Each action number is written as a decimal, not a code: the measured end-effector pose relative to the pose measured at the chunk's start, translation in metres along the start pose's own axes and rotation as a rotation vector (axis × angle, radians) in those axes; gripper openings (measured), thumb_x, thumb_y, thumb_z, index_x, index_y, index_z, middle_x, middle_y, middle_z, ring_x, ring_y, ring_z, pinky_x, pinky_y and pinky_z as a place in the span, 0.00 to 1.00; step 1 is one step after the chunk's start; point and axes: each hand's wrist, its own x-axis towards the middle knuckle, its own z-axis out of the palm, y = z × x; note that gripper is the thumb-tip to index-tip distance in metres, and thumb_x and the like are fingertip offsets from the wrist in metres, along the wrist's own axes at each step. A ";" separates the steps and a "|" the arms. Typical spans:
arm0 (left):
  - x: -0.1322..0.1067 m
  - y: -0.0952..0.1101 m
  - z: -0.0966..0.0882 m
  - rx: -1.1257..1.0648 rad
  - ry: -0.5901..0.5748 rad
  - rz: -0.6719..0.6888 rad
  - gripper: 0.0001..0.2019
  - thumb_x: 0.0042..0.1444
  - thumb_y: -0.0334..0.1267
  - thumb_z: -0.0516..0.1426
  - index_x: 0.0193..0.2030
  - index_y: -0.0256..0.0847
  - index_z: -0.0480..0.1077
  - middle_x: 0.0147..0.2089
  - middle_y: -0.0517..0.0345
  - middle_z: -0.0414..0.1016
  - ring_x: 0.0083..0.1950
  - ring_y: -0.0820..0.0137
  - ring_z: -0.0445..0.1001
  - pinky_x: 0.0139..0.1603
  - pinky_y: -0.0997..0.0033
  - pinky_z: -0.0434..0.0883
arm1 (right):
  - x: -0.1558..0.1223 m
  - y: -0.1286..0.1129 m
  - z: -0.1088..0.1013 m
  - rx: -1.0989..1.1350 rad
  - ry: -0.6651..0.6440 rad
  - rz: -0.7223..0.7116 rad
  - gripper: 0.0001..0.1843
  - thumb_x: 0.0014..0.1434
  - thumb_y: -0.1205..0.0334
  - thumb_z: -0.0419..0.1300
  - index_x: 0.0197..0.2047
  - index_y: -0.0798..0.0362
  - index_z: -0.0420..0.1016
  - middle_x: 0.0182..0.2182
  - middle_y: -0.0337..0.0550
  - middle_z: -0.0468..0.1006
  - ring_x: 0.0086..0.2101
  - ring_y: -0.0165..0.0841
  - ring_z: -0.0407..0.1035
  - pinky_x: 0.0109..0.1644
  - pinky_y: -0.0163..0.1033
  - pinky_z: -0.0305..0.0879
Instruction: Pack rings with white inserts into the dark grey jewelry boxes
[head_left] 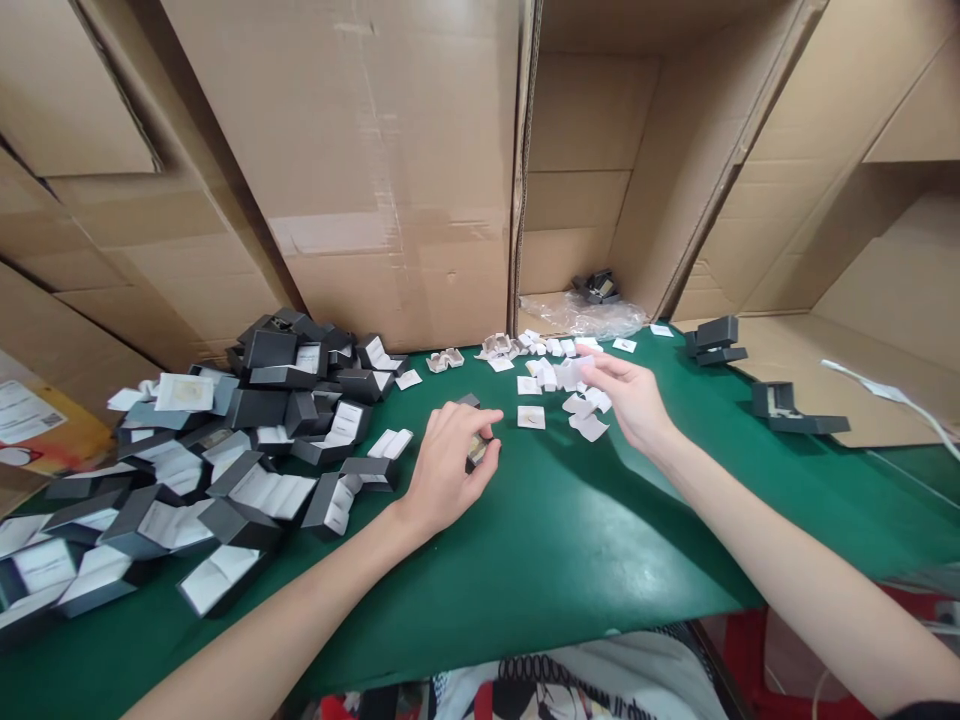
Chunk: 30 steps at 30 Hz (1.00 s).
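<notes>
My left hand (448, 462) is curled over a small dark box (471, 400) on the green table, its fingers hiding most of it. Something yellowish shows between the thumb and index finger. Off to the right, my right hand (630, 398) pinches a small white card (574, 374) just above the table. Beneath and around that hand lie several loose white paper pieces (589, 426) and a flat white card with a small mark (531, 417). A large heap of black jewellery boxes (259, 408), many lying open with white linings, spreads to the left of my left hand.
Tall cardboard boxes (390, 180) line the back. An open carton (585, 200) holds clear plastic (592, 316) and some dark boxes. On the right are two more open black boxes (787, 408) and a white cable (885, 390). A yellow package (56, 430) stands far left.
</notes>
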 end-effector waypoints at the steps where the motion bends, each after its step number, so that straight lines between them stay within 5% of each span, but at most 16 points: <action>1: 0.000 0.000 0.000 0.017 -0.011 0.017 0.13 0.58 0.28 0.53 0.49 0.42 0.62 0.34 0.58 0.70 0.39 0.68 0.66 0.40 0.67 0.62 | 0.004 0.003 -0.006 -0.004 0.062 0.010 0.08 0.47 0.56 0.67 0.30 0.51 0.79 0.46 0.46 0.75 0.49 0.41 0.66 0.52 0.47 0.61; 6: -0.001 -0.002 -0.001 0.056 -0.068 0.131 0.09 0.58 0.27 0.53 0.45 0.40 0.66 0.35 0.56 0.73 0.38 0.69 0.68 0.38 0.68 0.62 | -0.002 0.004 -0.004 -0.148 0.108 -0.167 0.07 0.49 0.58 0.65 0.32 0.51 0.79 0.39 0.45 0.74 0.42 0.37 0.67 0.44 0.43 0.64; 9: -0.002 0.000 -0.003 0.072 -0.110 0.211 0.12 0.58 0.28 0.53 0.49 0.40 0.65 0.33 0.57 0.74 0.34 0.70 0.68 0.35 0.69 0.63 | -0.020 -0.009 0.012 -0.196 -0.086 -0.292 0.06 0.54 0.59 0.62 0.34 0.48 0.79 0.34 0.43 0.72 0.35 0.33 0.67 0.37 0.40 0.64; 13: -0.004 0.003 -0.004 -0.010 -0.121 0.150 0.18 0.58 0.32 0.57 0.55 0.39 0.61 0.31 0.60 0.73 0.31 0.72 0.68 0.36 0.70 0.66 | -0.038 -0.019 0.026 -0.014 -0.359 -0.141 0.05 0.54 0.59 0.62 0.33 0.48 0.78 0.29 0.39 0.71 0.22 0.26 0.60 0.26 0.37 0.59; 19: -0.005 0.005 -0.002 -0.055 -0.072 0.102 0.20 0.56 0.38 0.60 0.53 0.40 0.61 0.35 0.55 0.72 0.35 0.69 0.68 0.34 0.70 0.67 | -0.045 -0.010 0.034 0.237 -0.541 0.003 0.01 0.52 0.63 0.64 0.30 0.49 0.78 0.34 0.42 0.73 0.36 0.33 0.68 0.38 0.39 0.65; 24: -0.003 0.007 -0.003 0.019 -0.064 0.197 0.07 0.57 0.33 0.57 0.42 0.40 0.67 0.35 0.55 0.70 0.35 0.69 0.67 0.33 0.70 0.67 | -0.049 -0.011 0.038 0.291 -0.619 0.111 0.02 0.51 0.64 0.64 0.28 0.50 0.78 0.36 0.43 0.74 0.38 0.33 0.68 0.38 0.38 0.67; 30: -0.003 0.004 -0.004 0.057 -0.123 0.241 0.03 0.58 0.29 0.55 0.37 0.40 0.68 0.37 0.53 0.73 0.35 0.70 0.68 0.35 0.69 0.67 | -0.049 -0.018 0.037 0.198 -0.584 0.123 0.14 0.53 0.60 0.63 0.45 0.46 0.76 0.52 0.45 0.73 0.47 0.38 0.70 0.52 0.47 0.65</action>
